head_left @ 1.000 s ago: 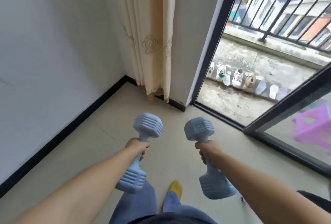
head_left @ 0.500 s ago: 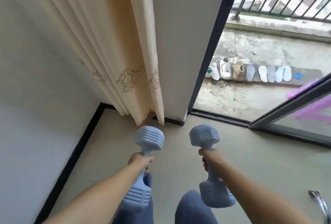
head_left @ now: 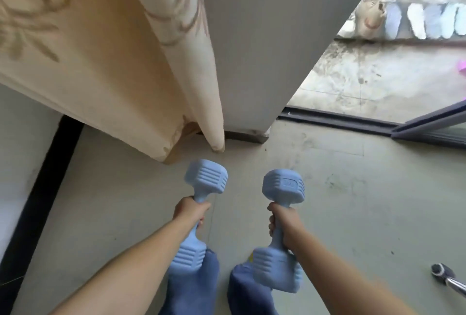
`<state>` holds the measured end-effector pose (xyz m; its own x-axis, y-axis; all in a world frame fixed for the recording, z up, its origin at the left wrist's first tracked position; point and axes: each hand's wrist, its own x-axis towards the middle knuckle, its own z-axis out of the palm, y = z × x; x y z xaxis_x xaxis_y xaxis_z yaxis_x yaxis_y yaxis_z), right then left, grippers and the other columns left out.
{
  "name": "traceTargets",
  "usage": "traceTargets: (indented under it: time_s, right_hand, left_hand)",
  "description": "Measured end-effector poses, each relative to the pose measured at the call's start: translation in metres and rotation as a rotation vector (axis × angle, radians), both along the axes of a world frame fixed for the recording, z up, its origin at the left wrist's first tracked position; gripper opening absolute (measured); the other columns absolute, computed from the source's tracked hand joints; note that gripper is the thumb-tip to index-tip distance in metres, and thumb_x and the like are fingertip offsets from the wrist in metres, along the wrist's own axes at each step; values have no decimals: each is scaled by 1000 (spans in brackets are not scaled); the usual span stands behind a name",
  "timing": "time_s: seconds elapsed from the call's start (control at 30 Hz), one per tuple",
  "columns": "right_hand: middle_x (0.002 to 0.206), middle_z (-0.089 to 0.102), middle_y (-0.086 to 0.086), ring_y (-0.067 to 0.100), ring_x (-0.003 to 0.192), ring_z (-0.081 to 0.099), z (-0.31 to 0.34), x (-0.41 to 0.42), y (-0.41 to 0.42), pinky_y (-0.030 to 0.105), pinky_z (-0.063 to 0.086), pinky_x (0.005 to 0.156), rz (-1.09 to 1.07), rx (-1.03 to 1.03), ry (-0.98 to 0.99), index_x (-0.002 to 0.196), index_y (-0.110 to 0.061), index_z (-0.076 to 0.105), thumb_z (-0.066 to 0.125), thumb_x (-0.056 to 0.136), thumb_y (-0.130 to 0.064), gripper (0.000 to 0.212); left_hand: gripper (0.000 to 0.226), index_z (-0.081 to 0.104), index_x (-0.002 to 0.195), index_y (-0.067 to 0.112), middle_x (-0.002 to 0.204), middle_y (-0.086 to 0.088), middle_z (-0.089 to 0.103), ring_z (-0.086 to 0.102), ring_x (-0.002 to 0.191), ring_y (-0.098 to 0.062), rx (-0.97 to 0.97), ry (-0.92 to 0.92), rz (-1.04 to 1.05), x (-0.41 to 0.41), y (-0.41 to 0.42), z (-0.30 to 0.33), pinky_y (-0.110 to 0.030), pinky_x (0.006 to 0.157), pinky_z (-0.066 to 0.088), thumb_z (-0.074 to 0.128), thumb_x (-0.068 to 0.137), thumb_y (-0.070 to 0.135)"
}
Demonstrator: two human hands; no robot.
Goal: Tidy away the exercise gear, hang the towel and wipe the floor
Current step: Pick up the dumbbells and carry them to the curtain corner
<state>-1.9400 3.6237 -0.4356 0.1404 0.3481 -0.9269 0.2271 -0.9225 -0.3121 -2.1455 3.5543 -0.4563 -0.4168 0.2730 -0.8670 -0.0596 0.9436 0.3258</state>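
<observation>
I hold two pale blue dumbbells out in front of me above the grey floor (head_left: 353, 208). My left hand (head_left: 191, 212) is closed around the handle of the left dumbbell (head_left: 206, 179), whose far head points toward the curtain hem. My right hand (head_left: 282, 222) grips the handle of the right dumbbell (head_left: 283, 186), which is held nearly upright with its lower head by my right knee. Both dumbbells are off the floor. My legs in blue trousers show below the hands.
A cream curtain (head_left: 121, 62) hangs close ahead on the left beside a grey wall pillar (head_left: 264, 50). A black skirting (head_left: 42, 188) runs along the left wall. The sliding door track (head_left: 335, 119) leads to a balcony with several shoes (head_left: 413, 22). A metal leg with a black foot (head_left: 446, 277) lies at lower right.
The view has moved closer to the curtain corner and tilted down. Both hands still hold the dumbbells, now lower and nearer the floor by the curtain.
</observation>
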Motion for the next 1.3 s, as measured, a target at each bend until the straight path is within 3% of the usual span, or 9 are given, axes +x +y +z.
traceTargets:
  time_s: [0.2, 0.4, 0.67, 1.07, 1.13, 1.23, 1.3]
  right_hand:
    - [53, 41, 9, 18, 39, 38, -160, -20, 19, 21, 33, 43, 40, 52, 18, 71, -8, 46, 53, 83, -4, 15]
    - [53, 42, 8, 19, 39, 38, -261, -47, 65, 21, 33, 42, 87, 185, 38, 71, -9, 45, 54, 84, -4, 16]
    - [55, 40, 9, 17, 37, 37, -285, -71, 110, 18, 33, 39, 67, 275, 75, 73, -9, 44, 53, 84, -4, 15]
    - [56, 43, 10, 18, 40, 41, -298, -68, 112, 21, 36, 41, 63, 243, 101, 70, -8, 44, 50, 85, -1, 17]
    - [67, 49, 12, 20, 52, 49, -289, -68, 109, 26, 41, 49, 135, 266, 62, 86, -4, 50, 53, 86, -6, 3]
    - [113, 55, 19, 32, 103, 56, -256, -61, 93, 37, 48, 85, 362, 287, -158, 128, -4, 43, 58, 86, -17, 46]
    - [135, 45, 23, 36, 125, 44, -221, -55, 80, 43, 37, 105, 503, 294, -256, 139, -6, 34, 58, 87, -22, 60]
  left_hand:
    - [19, 51, 62, 9, 52, -6, 50, 44, 44, -22, 45, -31, 47, 8, 28, -156, -26, 56, 40, 58, 79, 14]
    - [24, 49, 58, 9, 47, -5, 45, 40, 31, -15, 186, -62, 131, -5, 81, -255, -20, 43, 35, 61, 79, 11]
    - [22, 48, 58, 6, 46, -6, 45, 41, 38, -19, 227, -66, 122, -24, 126, -279, -21, 44, 35, 58, 77, 11]
    - [14, 50, 72, 4, 57, -7, 49, 44, 44, -18, 203, -154, 96, -18, 131, -287, -23, 49, 38, 57, 82, 10]
    - [17, 52, 92, 0, 73, -10, 56, 54, 59, -23, 202, -136, 54, -18, 131, -276, -28, 59, 44, 58, 83, 14]
    - [45, 46, 120, 3, 113, -11, 55, 56, 102, -29, 105, 72, -105, -16, 115, -238, -34, 87, 47, 61, 83, 25]
    - [44, 49, 122, 8, 122, -12, 52, 54, 109, -31, 82, 159, -134, -13, 102, -193, -33, 90, 45, 60, 84, 26]
